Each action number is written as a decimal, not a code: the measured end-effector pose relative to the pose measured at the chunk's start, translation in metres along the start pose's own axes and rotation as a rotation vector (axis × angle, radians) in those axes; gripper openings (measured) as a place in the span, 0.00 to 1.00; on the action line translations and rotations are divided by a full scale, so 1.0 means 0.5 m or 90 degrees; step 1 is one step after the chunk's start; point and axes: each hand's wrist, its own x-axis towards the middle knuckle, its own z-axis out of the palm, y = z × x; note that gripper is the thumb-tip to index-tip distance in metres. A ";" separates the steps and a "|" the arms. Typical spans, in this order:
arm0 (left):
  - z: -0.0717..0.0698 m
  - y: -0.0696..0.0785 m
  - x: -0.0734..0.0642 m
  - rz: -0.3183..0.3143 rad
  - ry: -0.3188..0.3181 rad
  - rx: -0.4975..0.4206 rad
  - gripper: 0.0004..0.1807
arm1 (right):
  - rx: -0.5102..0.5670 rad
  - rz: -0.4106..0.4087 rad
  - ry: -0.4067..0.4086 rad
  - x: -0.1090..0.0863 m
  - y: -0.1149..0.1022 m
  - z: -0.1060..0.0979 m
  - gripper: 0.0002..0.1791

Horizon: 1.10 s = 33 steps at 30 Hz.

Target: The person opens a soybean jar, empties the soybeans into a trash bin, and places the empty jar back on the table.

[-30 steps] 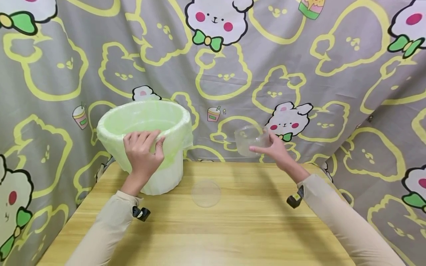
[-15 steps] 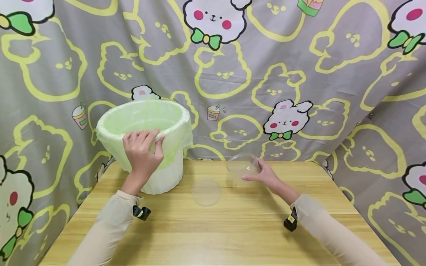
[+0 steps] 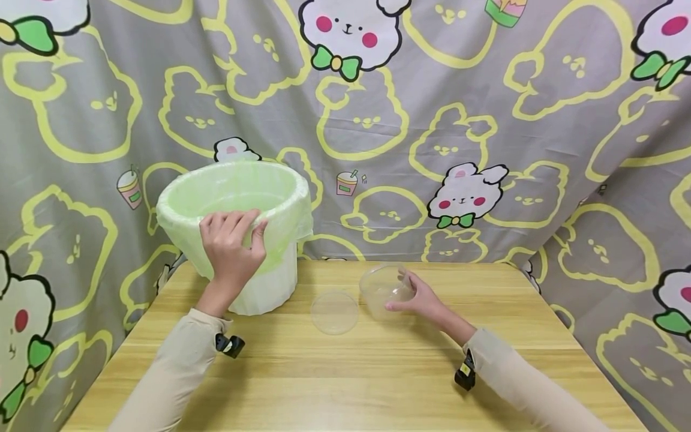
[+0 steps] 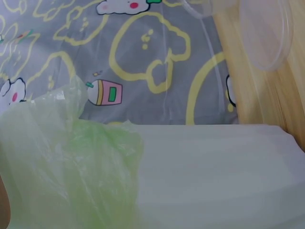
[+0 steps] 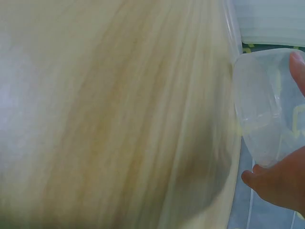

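A white trash bin (image 3: 272,291) lined with a pale green plastic bag (image 3: 286,231) stands at the table's back left. My left hand (image 3: 232,246) grips its near rim, fingers hooked over the edge and thumb along the outside. My right hand (image 3: 423,297) holds a clear plastic bowl (image 3: 378,294) by its right side, low over the table, with its mouth upward. In the right wrist view the thumb and a finger lie on either side of the bowl (image 5: 257,105). A round clear lid (image 3: 335,313) lies flat on the table between bin and bowl.
The wooden table (image 3: 345,384) reaches back to a grey curtain (image 3: 367,132) with yellow and rabbit prints, which also hangs at both sides. The bin stands close to the curtain. A small black camera is strapped at each wrist.
My right hand has come down and slightly left with the bowl, from in front of the curtain to close over the table beside the lid. The left hand stays on the bin's rim.
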 end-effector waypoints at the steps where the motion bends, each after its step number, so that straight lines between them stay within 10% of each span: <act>1: 0.000 0.000 -0.001 0.000 0.000 0.001 0.09 | 0.002 -0.002 -0.005 -0.001 0.002 0.001 0.64; 33: -0.009 0.026 0.000 -0.010 -0.025 0.040 0.15 | -0.110 -0.034 -0.043 -0.019 -0.010 -0.001 0.69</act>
